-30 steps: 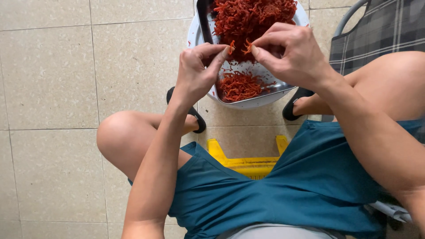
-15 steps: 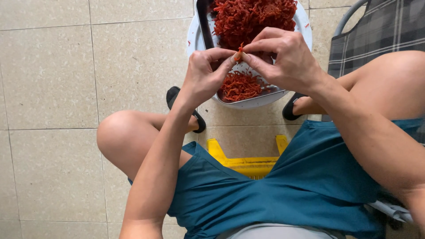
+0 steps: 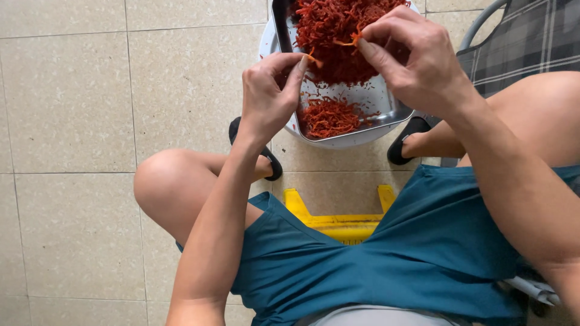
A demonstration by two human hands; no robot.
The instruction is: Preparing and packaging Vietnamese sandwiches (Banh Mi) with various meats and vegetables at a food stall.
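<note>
Head: strand [image 3: 349,42] in right-hand grip [image 3: 417,60].

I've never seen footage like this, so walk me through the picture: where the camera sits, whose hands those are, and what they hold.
The camera sits on the person's head and looks down past their teal shorts to a beige tiled floor. There is no machine, only two bare hands. On the floor a shiny metal tray rests on a round white basin and holds a heap of thin red-orange strands. The left hand and the right hand each pinch a small orange strand above the tray. A yellow plastic stool shows between the knees.
</note>
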